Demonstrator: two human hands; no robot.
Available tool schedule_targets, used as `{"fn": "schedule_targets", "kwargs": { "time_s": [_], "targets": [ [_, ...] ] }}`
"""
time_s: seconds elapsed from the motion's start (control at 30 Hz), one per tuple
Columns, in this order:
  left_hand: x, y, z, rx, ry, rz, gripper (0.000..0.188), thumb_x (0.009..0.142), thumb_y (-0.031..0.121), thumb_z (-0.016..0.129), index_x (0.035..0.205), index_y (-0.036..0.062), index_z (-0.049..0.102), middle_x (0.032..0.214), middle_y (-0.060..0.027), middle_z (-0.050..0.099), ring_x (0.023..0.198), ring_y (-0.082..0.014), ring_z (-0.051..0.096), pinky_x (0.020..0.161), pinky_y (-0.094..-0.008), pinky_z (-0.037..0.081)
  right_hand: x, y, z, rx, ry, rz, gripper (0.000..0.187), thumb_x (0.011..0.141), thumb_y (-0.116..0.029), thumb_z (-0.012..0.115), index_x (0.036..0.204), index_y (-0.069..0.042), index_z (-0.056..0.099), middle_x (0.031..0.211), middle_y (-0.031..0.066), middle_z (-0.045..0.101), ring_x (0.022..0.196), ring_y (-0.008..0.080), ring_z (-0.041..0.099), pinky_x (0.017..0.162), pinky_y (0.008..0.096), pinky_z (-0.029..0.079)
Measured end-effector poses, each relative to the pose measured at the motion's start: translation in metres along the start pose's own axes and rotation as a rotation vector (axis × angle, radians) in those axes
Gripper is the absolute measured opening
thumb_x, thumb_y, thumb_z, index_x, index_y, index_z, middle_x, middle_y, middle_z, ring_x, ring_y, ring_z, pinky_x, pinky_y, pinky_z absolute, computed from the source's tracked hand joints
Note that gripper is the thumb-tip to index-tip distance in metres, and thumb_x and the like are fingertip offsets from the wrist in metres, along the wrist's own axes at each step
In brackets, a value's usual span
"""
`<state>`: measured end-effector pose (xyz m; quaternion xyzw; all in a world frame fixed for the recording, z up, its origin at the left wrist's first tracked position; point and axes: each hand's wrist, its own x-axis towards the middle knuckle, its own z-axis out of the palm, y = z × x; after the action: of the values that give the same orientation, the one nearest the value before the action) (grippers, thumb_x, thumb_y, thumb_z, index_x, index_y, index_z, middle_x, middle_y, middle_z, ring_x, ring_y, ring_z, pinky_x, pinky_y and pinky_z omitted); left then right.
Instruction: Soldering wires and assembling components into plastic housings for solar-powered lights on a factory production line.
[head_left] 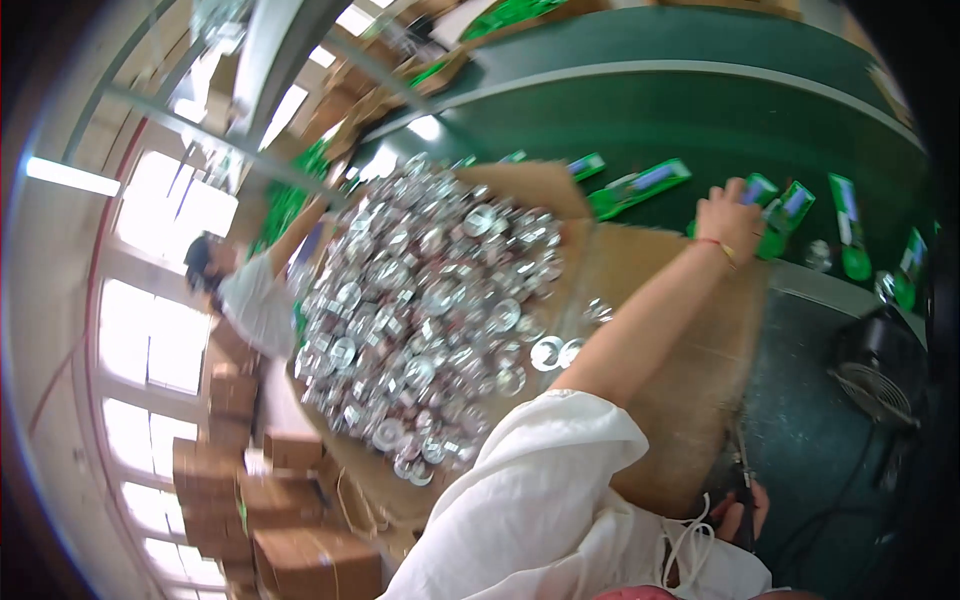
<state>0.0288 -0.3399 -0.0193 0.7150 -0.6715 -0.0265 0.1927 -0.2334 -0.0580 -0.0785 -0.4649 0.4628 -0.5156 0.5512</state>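
Note:
My left hand [730, 215] reaches out over the green conveyor belt, fingers curled down on a bright green piece [760, 188] with a pale purple label. Other green pieces lie beside it, such as a long green piece [848, 225] to its right and another [640, 188] to its left. Low at the right, close to my body, my right hand [745, 512] is closed around a dark-handled metal tool [740, 455]; its exact kind is unclear. A large heap of small clear plastic parts [430, 300] fills the cardboard left of my forearm.
Brown cardboard [690, 350] lies under my forearm on the dark table [800, 390]. A black fan-like device [880, 370] stands at the right. Another person [255, 300] works beyond the heap at the left. Stacked cartons [310, 560] stand on the lower left.

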Motion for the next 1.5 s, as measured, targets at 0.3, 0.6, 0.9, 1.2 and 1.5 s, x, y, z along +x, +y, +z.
{"fn": "schedule_targets", "kwargs": {
  "time_s": [0.3,0.6,0.9,1.2,1.5],
  "targets": [
    [-0.208,-0.048,-0.072,-0.041,0.301,-0.287,0.012,0.075,0.016,0.06,0.079,0.0054,0.056,0.12,-0.0159,0.041,0.1,-0.0338,0.045,0.081,-0.0441,0.039,0.014,-0.024,0.019,-0.282,-0.03,-0.031,0.05,0.089,-0.039,0.045,0.118,0.002,0.044,0.083,0.0065,0.055,0.058,0.0106,0.047,0.053,0.0225,0.036],
    [-0.282,-0.018,-0.078,0.071,0.298,-0.176,0.018,0.075,0.022,0.06,0.076,0.0044,0.055,0.133,-0.0163,0.034,0.126,-0.0342,0.027,0.1,-0.0512,0.02,0.014,-0.026,0.013,-0.35,-0.048,-0.065,0.04,0.094,-0.028,0.037,0.12,0.001,0.044,0.087,0.0054,0.052,0.066,0.0092,0.045,0.06,0.0222,0.035],
    [-0.347,-0.005,-0.078,-0.178,0.228,-0.153,0.023,0.074,0.02,0.063,0.08,0.0026,0.05,0.129,-0.018,0.036,0.123,-0.0352,0.031,0.096,-0.0468,0.028,0.021,-0.022,0.006,-0.395,-0.101,-0.163,0.037,0.095,-0.027,0.037,0.118,0.002,0.045,0.087,0.0056,0.052,0.07,0.0109,0.047,0.063,0.0236,0.037],
    [-0.369,-0.012,-0.086,-0.191,0.249,-0.066,0.027,0.072,0.021,0.063,0.085,0.0031,0.047,0.123,-0.0189,0.041,0.115,-0.0341,0.039,0.094,-0.0454,0.031,0.045,0.025,-0.032,-0.171,-0.044,-0.102,0.031,0.094,-0.028,0.042,0.108,-0.001,0.05,0.084,0.0025,0.054,0.071,0.0086,0.048,0.063,0.0208,0.037],
    [-0.366,-0.008,-0.078,-0.191,0.303,-0.078,0.028,0.07,0.02,0.064,0.085,0.0029,0.046,0.118,-0.018,0.044,0.113,-0.033,0.04,0.094,-0.0445,0.032,0.049,0.02,-0.033,-0.149,0.006,-0.081,0.027,0.093,-0.026,0.044,0.103,-0.002,0.053,0.084,0.004,0.057,0.069,0.0096,0.049,0.063,0.0216,0.037]
  ]
}}
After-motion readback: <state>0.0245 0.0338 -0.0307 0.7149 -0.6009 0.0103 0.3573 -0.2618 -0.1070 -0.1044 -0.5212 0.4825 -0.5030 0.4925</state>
